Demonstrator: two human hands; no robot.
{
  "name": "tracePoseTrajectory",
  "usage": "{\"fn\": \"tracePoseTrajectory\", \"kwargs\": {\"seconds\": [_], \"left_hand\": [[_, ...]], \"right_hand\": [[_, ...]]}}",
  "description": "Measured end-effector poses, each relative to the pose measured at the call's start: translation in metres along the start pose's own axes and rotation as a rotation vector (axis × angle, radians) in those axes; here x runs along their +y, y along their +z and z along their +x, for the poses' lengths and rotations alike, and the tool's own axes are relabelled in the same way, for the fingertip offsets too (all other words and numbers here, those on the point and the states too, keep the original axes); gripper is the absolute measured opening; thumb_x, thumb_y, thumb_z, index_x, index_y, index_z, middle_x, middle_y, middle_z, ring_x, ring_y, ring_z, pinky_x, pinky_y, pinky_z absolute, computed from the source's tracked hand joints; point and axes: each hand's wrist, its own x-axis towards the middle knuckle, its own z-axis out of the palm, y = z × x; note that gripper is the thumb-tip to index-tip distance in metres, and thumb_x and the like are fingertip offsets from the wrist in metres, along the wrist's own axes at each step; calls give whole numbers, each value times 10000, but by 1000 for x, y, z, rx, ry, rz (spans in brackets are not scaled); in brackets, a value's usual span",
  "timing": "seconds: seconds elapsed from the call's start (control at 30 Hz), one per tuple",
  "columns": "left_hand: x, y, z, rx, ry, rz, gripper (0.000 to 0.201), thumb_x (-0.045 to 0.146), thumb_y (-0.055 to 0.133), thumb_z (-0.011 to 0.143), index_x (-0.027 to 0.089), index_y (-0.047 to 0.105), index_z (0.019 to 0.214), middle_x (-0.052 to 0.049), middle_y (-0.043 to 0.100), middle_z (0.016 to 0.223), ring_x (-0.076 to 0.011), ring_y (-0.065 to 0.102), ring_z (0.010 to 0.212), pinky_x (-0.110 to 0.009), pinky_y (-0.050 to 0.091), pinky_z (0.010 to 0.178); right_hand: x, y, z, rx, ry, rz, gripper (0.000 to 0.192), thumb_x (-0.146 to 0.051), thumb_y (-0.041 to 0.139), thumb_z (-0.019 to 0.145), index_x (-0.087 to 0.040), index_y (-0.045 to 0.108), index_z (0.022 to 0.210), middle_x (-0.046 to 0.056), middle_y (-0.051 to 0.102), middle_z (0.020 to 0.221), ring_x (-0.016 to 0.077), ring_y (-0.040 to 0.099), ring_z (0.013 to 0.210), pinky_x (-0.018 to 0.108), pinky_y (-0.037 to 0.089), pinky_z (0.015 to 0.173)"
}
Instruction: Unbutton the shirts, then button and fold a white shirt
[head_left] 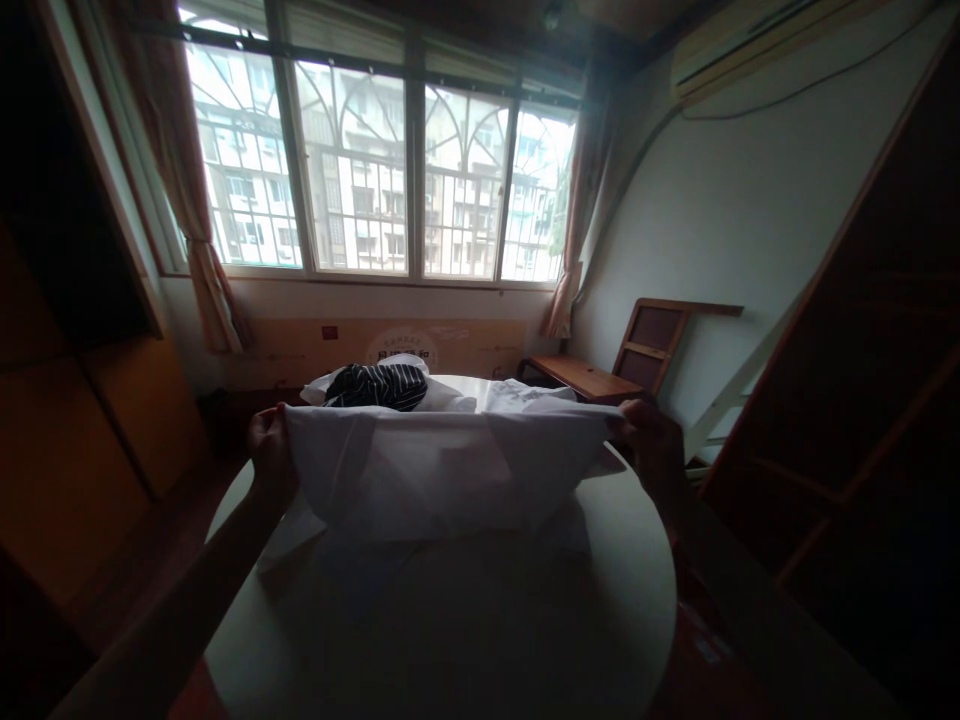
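A white garment (442, 470), perhaps a shirt, is stretched taut between my two hands above the round white table (450, 630). My left hand (268, 443) pinches its upper left corner, and my right hand (651, 432) grips the upper right corner. Its lower part hangs down, with some folds resting on the tabletop. Behind the stretched edge lies a black cloth with white stripes (380, 386), bunched up on white fabric. More crumpled white cloth (525, 396) lies to the right of it. The exact kind of the held garment is hard to make out in the dim light.
A wooden bench (589, 376) and a wooden frame (652, 340) stand at the back right. Dark shelving (847, 400) rises on the right, a yellowish cabinet (90, 450) on the left. Beyond the table, a long printed cardboard panel (315, 350) leans under the barred windows.
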Motion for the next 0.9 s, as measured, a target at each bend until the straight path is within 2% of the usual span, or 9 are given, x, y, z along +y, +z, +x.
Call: {"fn": "tracePoseTrajectory", "kwargs": {"seconds": [0.1, 0.2, 0.27, 0.4, 0.53, 0.6, 0.7, 0.77, 0.9], "left_hand": [[5, 0, -1, 177, 154, -10, 70, 253, 456, 773, 190, 438, 797, 14, 514, 702, -108, 505, 612, -238, 403, 564], [18, 7, -9, 72, 383, 54, 87, 263, 429, 785, 191, 474, 797, -14, 570, 772, -144, 558, 738, -287, 435, 698], [28, 16, -23, -175, 473, 134, 115, 281, 454, 774, 183, 512, 787, -21, 596, 772, -155, 574, 759, -296, 440, 742], [38, 37, -63, -942, 448, 382, 197, 321, 451, 792, 173, 574, 835, -37, 651, 810, -156, 599, 754, -264, 449, 702], [24, 44, -91, -1435, 434, 730, 187, 293, 483, 758, 191, 638, 783, -34, 662, 745, -172, 596, 683, -263, 423, 663], [11, 40, -93, -1451, 388, 950, 170, 278, 525, 698, 174, 621, 603, -40, 616, 578, -191, 572, 577, -284, 406, 610], [-6, 31, -86, -1277, 331, 1179, 147, 285, 629, 566, 165, 567, 508, -62, 585, 544, -248, 570, 598, -323, 392, 620], [-13, 26, -79, -1186, 306, 1211, 212, 313, 690, 485, 166, 593, 603, -80, 611, 633, -281, 577, 681, -333, 387, 655], [-19, 19, -72, -1209, 178, 986, 452, 366, 738, 409, 185, 617, 806, -56, 625, 698, -249, 568, 690, -290, 370, 647]], "right_hand": [[-2, -14, -12, -57, -12, -7, 241, -312, 434, 866, -193, 534, 1049, 61, 529, 1095, 152, 537, 912, 330, 466, 777], [-8, -23, -16, -123, -24, -10, 216, -309, 432, 868, -206, 542, 1023, 60, 543, 1069, 133, 542, 880, 312, 471, 757], [-13, -18, -14, -157, -33, -7, 223, -330, 450, 857, -182, 564, 979, 57, 581, 974, 127, 561, 801, 283, 478, 693], [-21, 19, -14, -391, -42, -3, 272, -397, 499, 802, -166, 603, 902, 36, 617, 731, 111, 552, 574, 233, 444, 531], [-14, 59, -32, -730, -60, -176, 589, -470, 612, 666, -193, 490, 1171, 97, 597, 1039, 208, 577, 828, 324, 441, 713], [-2, 70, -43, -784, -8, -282, 757, -509, 669, 578, -192, 448, 1229, 141, 523, 1169, 281, 503, 1014, 365, 384, 833], [17, 77, -55, -776, 80, -402, 805, -551, 686, 512, -188, 482, 1201, 155, 554, 1097, 322, 500, 991, 392, 369, 821], [26, 78, -57, -797, 85, -410, 731, -548, 683, 510, -193, 539, 1133, 127, 604, 986, 309, 536, 906, 386, 385, 777], [25, 76, -54, -950, 79, -153, 384, -417, 648, 617, -202, 646, 935, 67, 655, 838, 235, 582, 773, 321, 422, 709]]}}
